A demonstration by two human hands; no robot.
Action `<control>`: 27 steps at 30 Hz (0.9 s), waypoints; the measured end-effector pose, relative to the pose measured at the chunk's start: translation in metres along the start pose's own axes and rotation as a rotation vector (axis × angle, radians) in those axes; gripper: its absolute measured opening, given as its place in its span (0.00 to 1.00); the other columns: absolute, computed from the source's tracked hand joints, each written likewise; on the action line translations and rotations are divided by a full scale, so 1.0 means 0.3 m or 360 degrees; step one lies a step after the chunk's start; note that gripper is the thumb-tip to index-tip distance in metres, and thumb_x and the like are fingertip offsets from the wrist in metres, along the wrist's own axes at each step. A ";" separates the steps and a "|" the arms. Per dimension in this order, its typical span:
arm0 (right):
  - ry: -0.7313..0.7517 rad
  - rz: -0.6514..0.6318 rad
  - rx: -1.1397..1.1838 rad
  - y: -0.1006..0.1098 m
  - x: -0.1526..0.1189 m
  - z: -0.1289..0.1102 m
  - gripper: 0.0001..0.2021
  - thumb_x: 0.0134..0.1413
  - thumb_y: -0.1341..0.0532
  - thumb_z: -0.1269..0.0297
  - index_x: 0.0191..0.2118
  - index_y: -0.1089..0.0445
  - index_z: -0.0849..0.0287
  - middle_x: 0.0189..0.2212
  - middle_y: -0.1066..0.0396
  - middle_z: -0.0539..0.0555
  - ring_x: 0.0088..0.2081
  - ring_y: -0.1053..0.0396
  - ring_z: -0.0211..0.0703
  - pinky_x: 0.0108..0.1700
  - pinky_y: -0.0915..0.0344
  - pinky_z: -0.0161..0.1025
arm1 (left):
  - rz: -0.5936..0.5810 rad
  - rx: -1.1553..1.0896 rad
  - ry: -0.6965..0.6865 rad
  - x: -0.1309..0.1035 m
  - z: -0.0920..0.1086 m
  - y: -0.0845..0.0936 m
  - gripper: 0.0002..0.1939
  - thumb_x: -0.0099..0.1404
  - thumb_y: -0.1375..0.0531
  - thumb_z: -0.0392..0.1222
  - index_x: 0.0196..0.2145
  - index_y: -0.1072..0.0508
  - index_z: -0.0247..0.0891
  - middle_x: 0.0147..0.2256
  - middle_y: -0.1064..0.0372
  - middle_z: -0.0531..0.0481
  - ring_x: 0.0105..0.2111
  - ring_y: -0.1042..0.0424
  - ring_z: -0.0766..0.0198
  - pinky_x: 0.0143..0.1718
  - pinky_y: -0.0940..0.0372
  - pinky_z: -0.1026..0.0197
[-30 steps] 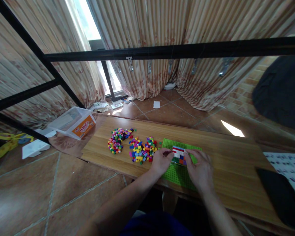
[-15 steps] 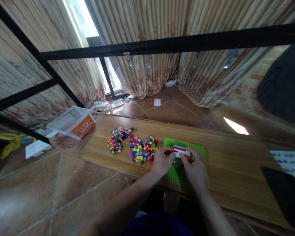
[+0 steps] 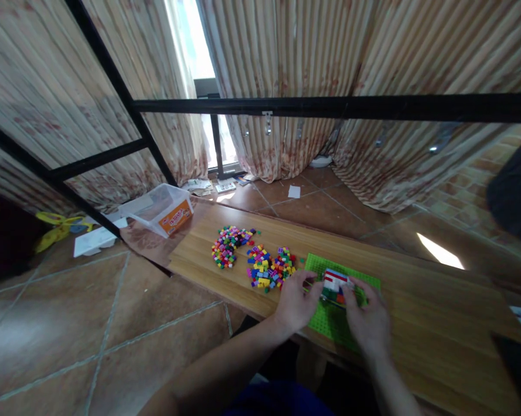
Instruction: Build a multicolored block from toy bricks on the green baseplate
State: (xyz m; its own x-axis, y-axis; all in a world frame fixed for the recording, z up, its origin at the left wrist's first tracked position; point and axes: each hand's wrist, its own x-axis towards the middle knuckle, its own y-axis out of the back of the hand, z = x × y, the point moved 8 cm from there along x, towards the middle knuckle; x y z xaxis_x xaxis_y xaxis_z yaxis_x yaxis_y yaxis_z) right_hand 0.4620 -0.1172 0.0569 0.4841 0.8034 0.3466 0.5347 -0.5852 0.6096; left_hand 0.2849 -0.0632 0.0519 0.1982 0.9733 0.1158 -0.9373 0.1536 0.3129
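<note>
Head view, brick build: small rectangular block of joined plastic bricks, white, red, blue, green and orange (image 3: pixel 334 283), between the two hands, over the upper middle of a flat green studded plastic baseplate (image 3: pixel 332 327). Seated on the studs or lifted clear: cannot tell.
Left hand: left hand (image 3: pixel 298 301), fingers curled, thumb tip at the build's left end. Whether it truly pinches: cannot tell, contact too small.
Right hand: right hand (image 3: pixel 370 316), thumb over the near face, forefinger at the far right corner, pinching the right end.
Handling: build probably very light and stiff, hard smooth plastic, a little slick; joints likely to part if twisted or squeezed unevenly.
Hold: best by the two short ends, low down, pressure level, top left free.
Loose bricks: many-coloured heap of small plastic bricks (image 3: pixel 225 247), crescent-shaped, on the far left of the brown wood-grain table (image 3: pixel 425 300); a second, mixed heap (image 3: pixel 260 274) nearer; a third (image 3: pixel 285 263) close against it, just left of the baseplate.
Box: clear plastic box with orange label (image 3: pixel 156 211), beyond the table's left end.
Count: one build, one baseplate, one table, one box, two hands, three heaps; bricks within heaps too many to number.
</note>
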 end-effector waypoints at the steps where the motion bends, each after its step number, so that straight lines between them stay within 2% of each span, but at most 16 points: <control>1: 0.0058 0.0056 -0.0013 0.021 -0.008 -0.024 0.20 0.58 0.46 0.50 0.44 0.28 0.61 0.43 0.28 0.61 0.46 0.33 0.51 0.52 0.39 0.49 | 0.0024 0.0038 -0.0057 -0.016 0.003 0.037 0.10 0.63 0.42 0.40 0.41 0.27 0.38 0.37 0.26 0.47 0.34 0.27 0.62 0.36 0.31 0.60; 3: 0.0192 0.0160 -0.0051 0.059 -0.036 -0.082 0.18 0.59 0.46 0.52 0.44 0.28 0.60 0.43 0.27 0.60 0.47 0.33 0.50 0.53 0.39 0.49 | 0.0096 0.0141 -0.0159 -0.047 -0.008 0.129 0.10 0.63 0.44 0.37 0.42 0.28 0.38 0.39 0.27 0.46 0.36 0.28 0.62 0.39 0.31 0.59; 5: 0.0302 0.0164 -0.0071 0.067 -0.075 -0.138 0.17 0.59 0.46 0.53 0.43 0.28 0.59 0.43 0.27 0.59 0.47 0.32 0.49 0.53 0.39 0.48 | 0.0188 0.0317 -0.0225 -0.068 -0.043 0.233 0.11 0.63 0.44 0.36 0.44 0.29 0.39 0.42 0.29 0.45 0.42 0.28 0.59 0.46 0.32 0.56; 8: 0.0365 -0.0078 -0.0030 -0.009 -0.136 -0.192 0.14 0.61 0.47 0.56 0.41 0.28 0.57 0.41 0.26 0.56 0.42 0.29 0.46 0.47 0.35 0.42 | 0.0380 0.0591 -0.0252 -0.075 -0.113 0.378 0.14 0.64 0.44 0.37 0.48 0.31 0.37 0.47 0.32 0.41 0.49 0.32 0.55 0.52 0.35 0.51; 10: 0.0376 -0.0293 -0.0038 -0.100 -0.167 -0.212 0.14 0.62 0.49 0.59 0.41 0.28 0.57 0.39 0.25 0.55 0.40 0.28 0.44 0.44 0.35 0.40 | 0.0404 0.0745 -0.0271 -0.061 -0.150 0.422 0.17 0.66 0.45 0.40 0.51 0.33 0.35 0.51 0.34 0.38 0.53 0.34 0.53 0.55 0.37 0.49; 14: 0.0394 -0.0481 -0.0181 -0.257 -0.164 -0.236 0.15 0.62 0.51 0.65 0.43 0.28 0.60 0.38 0.26 0.58 0.41 0.29 0.46 0.44 0.35 0.41 | 0.0321 0.0998 -0.0328 -0.004 -0.185 0.403 0.23 0.67 0.46 0.44 0.57 0.39 0.33 0.57 0.40 0.35 0.58 0.39 0.49 0.59 0.40 0.45; 17: 0.0404 -0.0572 -0.0350 -0.333 -0.126 -0.251 0.16 0.61 0.52 0.68 0.45 0.28 0.62 0.40 0.27 0.59 0.41 0.30 0.47 0.46 0.35 0.42 | 0.0315 0.1120 -0.0314 0.044 -0.200 0.372 0.25 0.68 0.47 0.46 0.59 0.41 0.33 0.59 0.42 0.34 0.60 0.42 0.48 0.59 0.41 0.44; 23: 0.0420 -0.0710 -0.0518 -0.392 -0.088 -0.262 0.15 0.59 0.49 0.69 0.48 0.30 0.61 0.41 0.29 0.60 0.42 0.30 0.49 0.47 0.36 0.43 | 0.0248 0.1168 -0.0310 0.106 -0.209 0.338 0.25 0.69 0.49 0.48 0.59 0.41 0.29 0.60 0.43 0.32 0.61 0.43 0.47 0.61 0.44 0.44; 27: 0.0438 -0.0726 -0.0521 -0.400 -0.092 -0.264 0.14 0.59 0.49 0.69 0.47 0.29 0.59 0.41 0.29 0.59 0.41 0.31 0.49 0.46 0.36 0.43 | 0.0168 0.1096 -0.0377 0.115 -0.198 0.324 0.24 0.70 0.49 0.48 0.59 0.41 0.32 0.58 0.40 0.35 0.60 0.41 0.50 0.60 0.43 0.46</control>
State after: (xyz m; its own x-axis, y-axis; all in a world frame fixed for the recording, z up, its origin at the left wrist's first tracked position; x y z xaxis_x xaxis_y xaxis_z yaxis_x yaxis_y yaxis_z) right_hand 0.3295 -0.0604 0.0305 0.0374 0.9888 0.1441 0.3846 -0.1474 0.9112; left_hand 0.1837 -0.0047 0.0304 0.2464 0.9020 0.3545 -0.5776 -0.1571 0.8011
